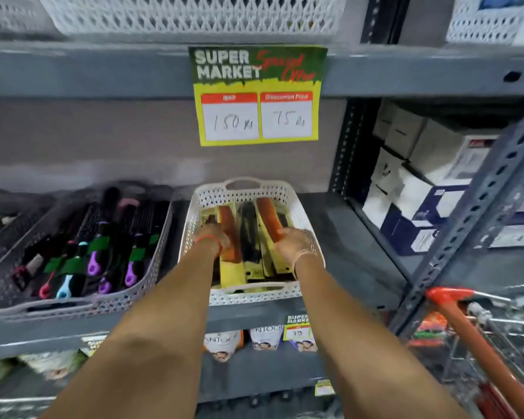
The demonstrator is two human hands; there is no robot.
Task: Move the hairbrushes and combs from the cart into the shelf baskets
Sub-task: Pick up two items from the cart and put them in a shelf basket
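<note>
Left of the white basket (303,219), hairbrushes (103,252) were held in a grey basket (152,267). Inside the white basket, the left hand (214,238) was closed on a packaged brown comb (229,234) and the right hand (295,244) on another comb (268,216). Right of it, the cart (466,316) was seen.

A yellow price sign (257,95) hangs from the shelf edge; white boxes (421,176) are stacked to the right.
</note>
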